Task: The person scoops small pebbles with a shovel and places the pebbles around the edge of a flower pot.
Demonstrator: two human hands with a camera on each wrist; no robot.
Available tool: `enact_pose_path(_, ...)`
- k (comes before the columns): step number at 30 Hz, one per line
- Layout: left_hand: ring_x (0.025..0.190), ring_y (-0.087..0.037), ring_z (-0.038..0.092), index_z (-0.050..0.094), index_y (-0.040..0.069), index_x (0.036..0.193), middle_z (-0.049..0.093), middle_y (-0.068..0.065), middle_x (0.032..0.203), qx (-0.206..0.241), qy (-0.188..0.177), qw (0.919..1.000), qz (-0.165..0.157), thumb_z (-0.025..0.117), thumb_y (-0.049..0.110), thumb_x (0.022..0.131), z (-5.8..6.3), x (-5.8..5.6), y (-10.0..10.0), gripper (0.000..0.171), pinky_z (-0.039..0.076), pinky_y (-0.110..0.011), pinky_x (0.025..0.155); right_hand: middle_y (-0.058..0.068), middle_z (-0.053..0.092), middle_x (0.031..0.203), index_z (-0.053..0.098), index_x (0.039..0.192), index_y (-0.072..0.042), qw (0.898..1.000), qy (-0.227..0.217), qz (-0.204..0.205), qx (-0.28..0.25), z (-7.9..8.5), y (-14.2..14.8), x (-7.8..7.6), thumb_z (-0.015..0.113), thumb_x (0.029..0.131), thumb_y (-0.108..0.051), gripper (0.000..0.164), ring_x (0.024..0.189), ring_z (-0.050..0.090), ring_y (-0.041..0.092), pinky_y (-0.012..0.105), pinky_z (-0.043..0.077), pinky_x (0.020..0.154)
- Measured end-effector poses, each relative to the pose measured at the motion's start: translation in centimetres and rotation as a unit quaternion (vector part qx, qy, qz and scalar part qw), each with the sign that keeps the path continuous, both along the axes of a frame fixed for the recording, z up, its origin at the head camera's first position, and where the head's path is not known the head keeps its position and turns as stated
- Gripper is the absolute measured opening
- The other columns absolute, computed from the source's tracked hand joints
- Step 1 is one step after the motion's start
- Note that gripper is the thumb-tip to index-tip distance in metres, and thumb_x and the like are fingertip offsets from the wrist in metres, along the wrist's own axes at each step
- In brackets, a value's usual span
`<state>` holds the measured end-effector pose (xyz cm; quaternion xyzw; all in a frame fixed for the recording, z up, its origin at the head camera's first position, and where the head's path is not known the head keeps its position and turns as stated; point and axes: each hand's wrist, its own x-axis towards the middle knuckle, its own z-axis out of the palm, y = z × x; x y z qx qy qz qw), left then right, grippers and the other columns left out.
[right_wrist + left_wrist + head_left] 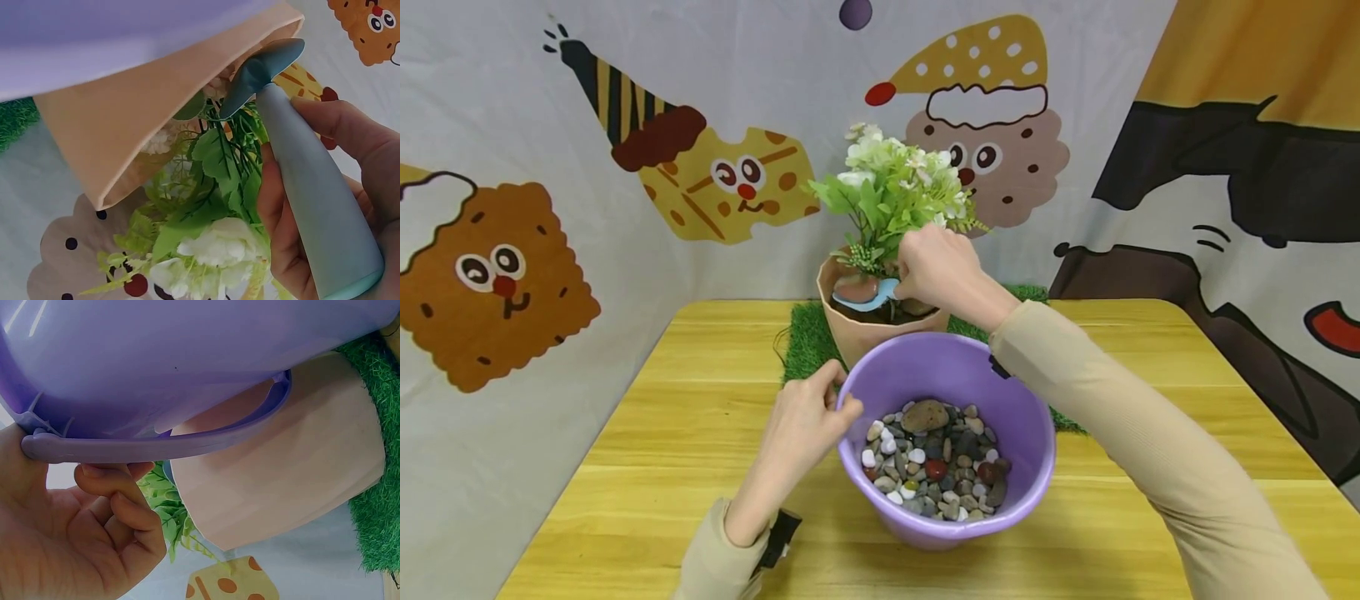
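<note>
My right hand [942,262] grips the grey-blue handle [319,194] of a small blue trowel [868,302] over the opening of a peach flower pot [880,335]. A smooth brownish stone [856,289] shows at the trowel's blade. Leafy stems with white flowers [910,175] rise from the pot, beside the right hand. My left hand [805,429] holds the left rim of a purple bucket [1037,454], thumb over the edge and fingers curled under the bucket's handle [156,449]. Inside the bucket lie many pebbles [951,475] and a larger tan stone [924,415].
The pot stands on a green artificial grass mat [808,333] at the back of a wooden table [647,467]. The bucket sits right in front of it. Behind the table hangs a printed cloth [760,67] with cartoon figures.
</note>
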<state>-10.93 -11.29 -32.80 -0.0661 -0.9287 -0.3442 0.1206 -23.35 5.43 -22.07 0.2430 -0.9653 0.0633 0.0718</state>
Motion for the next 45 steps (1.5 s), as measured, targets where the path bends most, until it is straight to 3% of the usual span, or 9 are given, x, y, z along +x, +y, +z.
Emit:
enact_pose_path(4, 0.043, -0.008, 0.034, 0.057, 0.015, 0.075, 0.04, 0.006, 0.048, -0.002, 0.004, 1.0, 0.0, 0.064, 0.015, 0.072, 0.0, 0.0, 0.0, 0.007, 0.027, -0.022, 0.042, -0.005, 0.026, 0.047, 0.038, 0.048, -0.017, 1.0, -0.004, -0.017, 0.016, 0.2, -0.8, -0.4, 0.074, 0.075, -0.026, 0.046, 0.048, 0.028, 0.011, 0.026, 0.027, 0.044)
enact_pose_path(12, 0.043, -0.008, 0.035, 0.057, 0.015, 0.075, 0.041, 0.005, 0.048, -0.002, 0.001, 1.0, 0.002, 0.065, 0.016, 0.072, 0.0, 0.0, 0.0, 0.008, 0.028, -0.023, 0.043, 0.0, 0.049, 0.06, 0.05, 0.058, -0.014, 0.998, 0.016, -0.031, 0.061, -0.1, -2.1, -0.9, 0.072, 0.076, -0.024, 0.031, 0.055, 0.048, 0.017, 0.029, 0.038, 0.048)
enact_pose_path(16, 0.043, -0.009, 0.035, 0.057, 0.015, 0.076, 0.042, 0.005, 0.049, -0.003, -0.001, 1.0, 0.001, 0.065, 0.016, 0.072, 0.0, 0.0, 0.0, 0.009, 0.028, -0.023, 0.043, 0.002, 0.05, 0.064, 0.047, 0.06, -0.014, 0.996, 0.017, -0.038, 0.076, -0.2, -2.5, -0.8, 0.074, 0.077, -0.026, 0.034, 0.058, 0.053, 0.02, 0.032, 0.041, 0.05)
enact_pose_path(22, 0.044, -0.009, 0.036, 0.057, 0.015, 0.076, 0.042, 0.005, 0.049, -0.005, 0.001, 1.0, 0.002, 0.066, 0.016, 0.072, 0.0, 0.0, 0.0, 0.01, 0.029, -0.023, 0.043, 0.007, 0.063, 0.081, 0.057, 0.07, -0.014, 0.994, 0.034, -0.03, 0.104, -0.3, -3.0, -0.7, 0.079, 0.074, -0.032, 0.029, 0.074, 0.065, 0.029, 0.043, 0.054, 0.064)
enact_pose_path(36, 0.043, -0.008, 0.035, 0.057, 0.016, 0.076, 0.04, 0.006, 0.048, -0.006, 0.003, 1.0, 0.0, 0.064, 0.016, 0.072, 0.0, 0.0, 0.0, 0.009, 0.028, -0.023, 0.043, 0.01, 0.065, 0.085, 0.055, 0.069, -0.013, 0.989, 0.076, -0.021, 0.125, -0.1, -3.1, -0.2, 0.066, 0.079, -0.013, 0.014, 0.075, 0.064, 0.03, 0.043, 0.054, 0.063)
enact_pose_path(45, 0.043, -0.008, 0.035, 0.057, 0.015, 0.077, 0.041, 0.006, 0.049, -0.002, 0.001, 1.0, 0.0, 0.065, 0.016, 0.072, 0.0, 0.0, 0.0, 0.009, 0.028, -0.023, 0.043, 0.009, 0.066, 0.084, 0.057, 0.069, -0.013, 0.988, 0.077, -0.033, 0.131, 0.5, -2.7, 0.1, 0.065, 0.079, -0.011, 0.013, 0.072, 0.064, 0.029, 0.042, 0.054, 0.061)
